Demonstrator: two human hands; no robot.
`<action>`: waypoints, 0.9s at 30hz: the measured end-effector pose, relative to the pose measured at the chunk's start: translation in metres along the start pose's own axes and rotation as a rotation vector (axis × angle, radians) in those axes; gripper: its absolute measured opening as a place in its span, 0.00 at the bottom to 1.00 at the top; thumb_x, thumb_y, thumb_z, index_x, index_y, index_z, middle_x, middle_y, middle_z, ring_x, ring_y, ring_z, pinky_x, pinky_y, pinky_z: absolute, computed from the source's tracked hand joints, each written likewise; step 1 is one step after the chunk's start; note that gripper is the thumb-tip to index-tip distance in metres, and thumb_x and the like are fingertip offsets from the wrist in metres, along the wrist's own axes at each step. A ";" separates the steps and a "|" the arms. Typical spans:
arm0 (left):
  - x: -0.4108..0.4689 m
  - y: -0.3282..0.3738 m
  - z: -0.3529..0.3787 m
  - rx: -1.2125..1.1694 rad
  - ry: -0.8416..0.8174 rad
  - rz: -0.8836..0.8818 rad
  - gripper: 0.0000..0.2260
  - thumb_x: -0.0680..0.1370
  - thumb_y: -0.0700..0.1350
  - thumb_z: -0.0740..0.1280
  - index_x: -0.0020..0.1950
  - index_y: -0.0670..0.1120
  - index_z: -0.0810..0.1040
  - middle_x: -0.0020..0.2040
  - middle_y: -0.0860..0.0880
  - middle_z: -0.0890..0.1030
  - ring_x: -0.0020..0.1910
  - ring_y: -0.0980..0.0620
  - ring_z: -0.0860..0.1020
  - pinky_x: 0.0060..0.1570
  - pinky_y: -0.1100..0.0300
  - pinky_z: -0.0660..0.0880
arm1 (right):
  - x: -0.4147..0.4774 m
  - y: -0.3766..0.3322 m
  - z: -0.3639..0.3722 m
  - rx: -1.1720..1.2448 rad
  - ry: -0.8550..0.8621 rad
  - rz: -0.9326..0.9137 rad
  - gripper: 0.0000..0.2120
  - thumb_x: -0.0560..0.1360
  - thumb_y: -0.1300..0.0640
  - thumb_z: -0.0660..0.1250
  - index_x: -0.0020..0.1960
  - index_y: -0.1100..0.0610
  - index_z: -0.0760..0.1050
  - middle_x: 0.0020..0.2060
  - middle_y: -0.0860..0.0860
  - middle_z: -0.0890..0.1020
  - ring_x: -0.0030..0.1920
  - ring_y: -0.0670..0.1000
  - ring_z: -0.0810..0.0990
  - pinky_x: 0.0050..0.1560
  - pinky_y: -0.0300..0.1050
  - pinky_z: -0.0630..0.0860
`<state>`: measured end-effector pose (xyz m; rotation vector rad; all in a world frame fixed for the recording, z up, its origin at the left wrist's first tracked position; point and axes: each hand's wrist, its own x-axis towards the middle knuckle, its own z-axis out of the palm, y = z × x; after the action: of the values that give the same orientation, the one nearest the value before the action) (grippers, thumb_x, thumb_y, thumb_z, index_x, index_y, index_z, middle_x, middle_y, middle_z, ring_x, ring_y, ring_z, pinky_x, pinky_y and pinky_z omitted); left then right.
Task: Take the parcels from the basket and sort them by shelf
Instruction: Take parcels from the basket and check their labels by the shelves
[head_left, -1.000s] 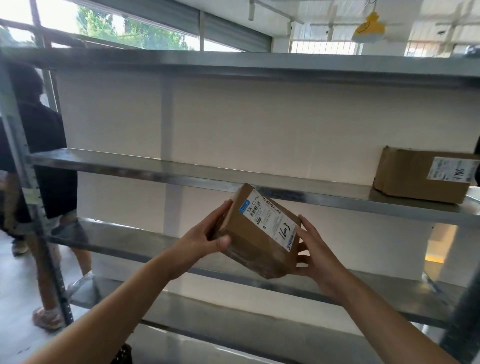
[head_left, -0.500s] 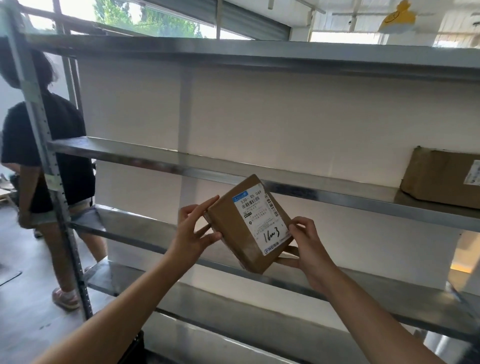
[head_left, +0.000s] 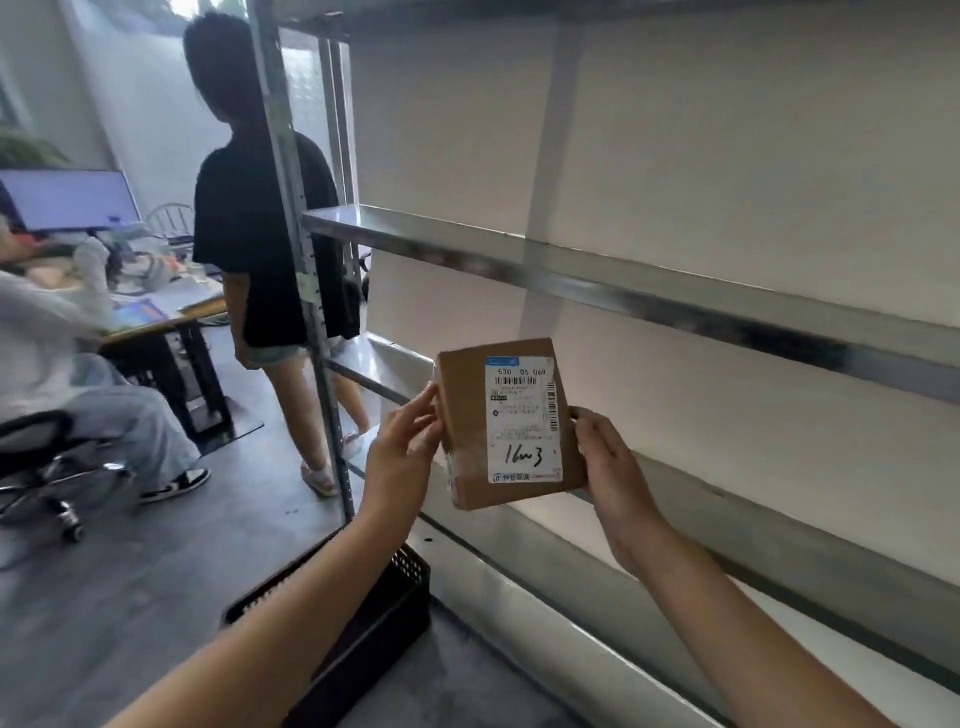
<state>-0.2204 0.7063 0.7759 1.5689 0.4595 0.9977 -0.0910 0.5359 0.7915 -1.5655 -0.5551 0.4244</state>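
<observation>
A small brown cardboard parcel (head_left: 467, 431) with a white shipping label marked by hand is held upright in front of the metal shelf rack (head_left: 675, 296). My left hand (head_left: 402, 454) grips its left edge, thumb on the front. My right hand (head_left: 610, 462) holds its right edge, fingers curled behind it. The label faces me. A black plastic basket (head_left: 379, 618) stands on the floor below my left forearm; its inside is hidden.
The rack's upright post (head_left: 306, 291) stands left of the parcel. A person in a black shirt (head_left: 244, 218) stands just beyond it, back turned. A seated person (head_left: 78, 374) on a wheeled chair and a desk with a monitor (head_left: 67, 200) are at the left.
The view has swung left and down: the larger box on the right shelf has left the frame, the basket and desk have appeared. The parcel has turned from tilted to upright between both hands.
</observation>
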 end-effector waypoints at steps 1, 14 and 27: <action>0.003 -0.004 -0.004 0.002 0.015 -0.005 0.21 0.79 0.39 0.67 0.70 0.55 0.74 0.61 0.48 0.79 0.58 0.60 0.80 0.60 0.59 0.77 | 0.009 0.002 0.008 -0.002 -0.045 0.008 0.14 0.83 0.43 0.53 0.58 0.38 0.77 0.50 0.44 0.85 0.50 0.44 0.84 0.49 0.45 0.80; 0.074 -0.062 -0.062 -0.064 0.266 -0.148 0.17 0.83 0.43 0.60 0.73 0.49 0.71 0.66 0.48 0.78 0.65 0.49 0.77 0.65 0.49 0.74 | 0.149 0.024 0.108 0.092 -0.422 0.076 0.15 0.84 0.49 0.54 0.63 0.43 0.77 0.53 0.46 0.84 0.53 0.47 0.84 0.46 0.43 0.82; 0.068 -0.115 -0.133 0.212 0.592 -0.357 0.39 0.68 0.51 0.76 0.76 0.54 0.61 0.71 0.54 0.70 0.56 0.54 0.82 0.61 0.47 0.77 | 0.226 0.081 0.228 0.049 -0.803 0.201 0.15 0.84 0.51 0.55 0.65 0.41 0.76 0.49 0.46 0.86 0.51 0.48 0.85 0.49 0.46 0.82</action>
<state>-0.2619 0.8680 0.6880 1.2863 1.2443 1.1473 -0.0321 0.8511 0.7087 -1.3704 -0.9846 1.2336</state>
